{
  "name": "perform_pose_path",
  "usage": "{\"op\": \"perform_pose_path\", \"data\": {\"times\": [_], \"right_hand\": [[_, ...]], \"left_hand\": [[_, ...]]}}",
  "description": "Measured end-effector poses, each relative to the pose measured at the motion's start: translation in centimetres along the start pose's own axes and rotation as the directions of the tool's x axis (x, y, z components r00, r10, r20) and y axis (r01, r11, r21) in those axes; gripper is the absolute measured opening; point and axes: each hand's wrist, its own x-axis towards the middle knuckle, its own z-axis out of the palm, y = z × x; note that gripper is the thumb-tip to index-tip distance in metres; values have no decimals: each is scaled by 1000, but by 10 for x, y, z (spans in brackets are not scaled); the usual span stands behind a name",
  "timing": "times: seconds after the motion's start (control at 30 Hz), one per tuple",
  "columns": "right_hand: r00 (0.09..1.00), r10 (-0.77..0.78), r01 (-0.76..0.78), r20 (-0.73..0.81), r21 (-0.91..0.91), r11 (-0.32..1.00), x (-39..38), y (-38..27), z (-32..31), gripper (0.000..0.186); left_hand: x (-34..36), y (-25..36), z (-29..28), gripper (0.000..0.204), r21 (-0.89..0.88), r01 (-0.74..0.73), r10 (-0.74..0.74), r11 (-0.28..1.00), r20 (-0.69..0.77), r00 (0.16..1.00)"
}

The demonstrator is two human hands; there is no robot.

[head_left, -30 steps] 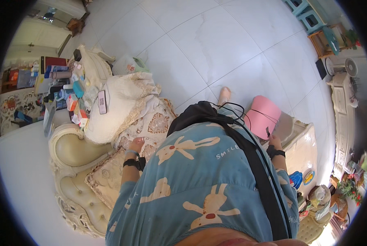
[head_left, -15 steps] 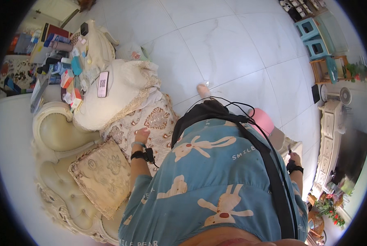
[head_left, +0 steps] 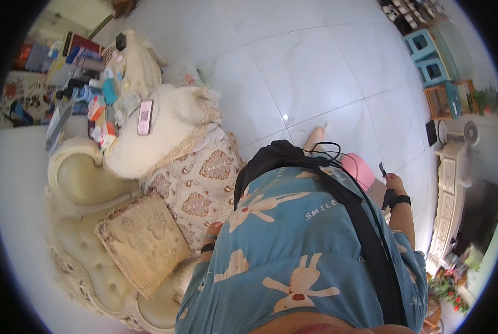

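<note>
My right hand (head_left: 392, 183) holds a small dark, flat object (head_left: 382, 170) upright, out to the right beside a pink rounded item (head_left: 355, 167). My left hand (head_left: 214, 227) is low beside the brown-patterned cloth (head_left: 199, 178), mostly hidden by my blue bear-print clothing (head_left: 299, 234); its fingers are unclear. A black strap with looped cables (head_left: 357, 217) crosses my clothing. Left of it lie a square beige cushion (head_left: 137, 239) and a cream lace-edged bundle (head_left: 165, 122) with a pink phone (head_left: 145, 117) on top.
Tufted cream upholstered seating (head_left: 82, 183) and a cluttered cream side table (head_left: 140, 61) are at left. Tiled floor (head_left: 293, 67) lies ahead. At right are blue stools (head_left: 430, 69), a wooden stand (head_left: 438, 100), a fan (head_left: 470, 133), a cream cabinet (head_left: 449, 189) and plants (head_left: 449, 289).
My right hand has moved outward to the right, then up. My left hand has moved down and back, further behind my clothing. The pink item is more covered by my body than at first.
</note>
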Motion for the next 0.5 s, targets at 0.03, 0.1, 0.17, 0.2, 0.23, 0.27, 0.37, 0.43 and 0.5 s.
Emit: {"op": "perform_pose_path", "data": {"times": [0.03, 0.1, 0.17, 0.2, 0.23, 0.27, 0.37, 0.43, 0.5], "right_hand": [[1000, 10, -10, 2, 18, 1000, -9, 7, 9, 29], [997, 73, -73, 11, -1, 997, -28, 23, 26, 31], [995, 93, -94, -31, -42, 995, -62, 15, 45, 31], [994, 86, -93, -64, -114, 989, -78, 16, 50, 31], [990, 143, -143, -5, 5, 990, -88, 29, 61, 31], [985, 175, -174, -12, 34, 984, -98, 41, 76, 31], [984, 178, -180, 29, 78, 981, -124, 69, 119, 32], [965, 256, -262, 59, 154, 953, -139, 82, 151, 32], [944, 320, -329, 77, 220, 918, -152, 78, 166, 32]], "left_hand": [[8, -10, -4, 10, 17, -34, 34, 999, 10, 999], [15, -26, -29, 21, -777, 345, -399, 527, 131, 907], [25, -41, -72, 25, -576, 365, -407, 732, 62, 912], [36, -44, -103, 29, -357, 373, -409, 857, -28, 912], [52, -51, -145, 32, -519, 484, -403, 704, 269, 875], [62, -54, -180, 32, -492, 472, -382, 731, 277, 882], [91, -47, -271, 27, -266, 353, -360, 897, 25, 933], [111, -31, -322, 24, -99, 278, -290, 956, -148, 945], [135, 3, -367, 28, -202, 329, -363, 922, -166, 917]]}}
